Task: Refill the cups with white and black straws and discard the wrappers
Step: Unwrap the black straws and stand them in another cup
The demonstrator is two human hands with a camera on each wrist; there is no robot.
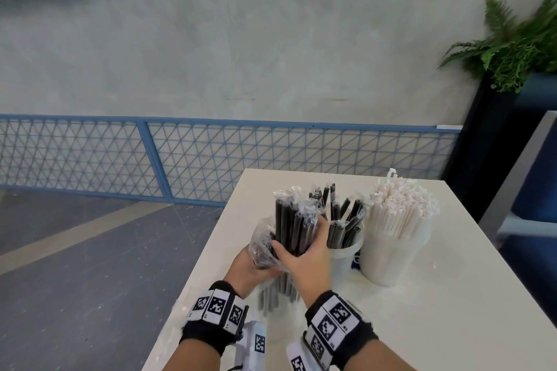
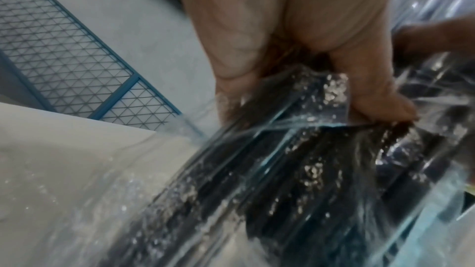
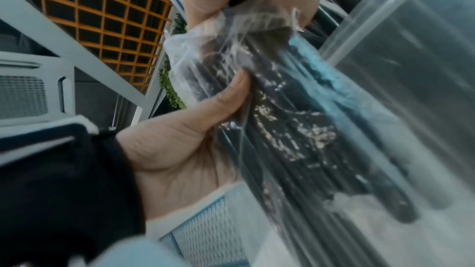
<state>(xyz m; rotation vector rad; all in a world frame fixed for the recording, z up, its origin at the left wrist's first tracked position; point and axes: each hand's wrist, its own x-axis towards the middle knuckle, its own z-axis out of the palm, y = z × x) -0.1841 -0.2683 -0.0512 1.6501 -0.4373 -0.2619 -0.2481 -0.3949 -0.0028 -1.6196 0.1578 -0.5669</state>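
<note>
A bundle of black straws stands upright above the white table, half out of a clear plastic wrapper. My right hand grips the bundle around its middle. My left hand holds the wrapper bunched around the lower part of the straws, thumb pinching the plastic. Just right stands a cup with several wrapped black straws. Beside it a second cup is packed with white paper-wrapped straws. In the right wrist view my thumb presses the wrapped black straws.
The table's left edge runs close to my left wrist, with grey floor beyond. A blue mesh railing and a concrete wall lie behind. A dark planter with a fern stands at the far right.
</note>
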